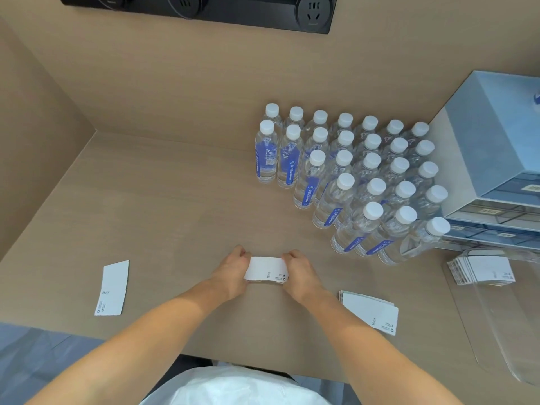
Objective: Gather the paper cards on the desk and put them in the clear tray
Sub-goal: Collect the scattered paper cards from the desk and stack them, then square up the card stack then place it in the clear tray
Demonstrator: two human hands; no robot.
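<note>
Both hands hold a small stack of white paper cards (266, 268) over the middle of the desk. My left hand (232, 271) grips its left end and my right hand (301, 273) grips its right end. A single white card (112, 287) lies flat at the desk's left. Another small pile of cards (369, 312) lies to the right of my right forearm. The clear tray (496, 317) sits at the far right edge, with a fanned stack of cards (482, 270) in its far end.
Several water bottles (350, 182) with white caps stand in rows behind and right of my hands. Stacked blue-grey boxes (491, 159) sit at the far right. A black socket panel (204, 10) is on the back wall. The desk's front edge (146, 344) runs below my arms.
</note>
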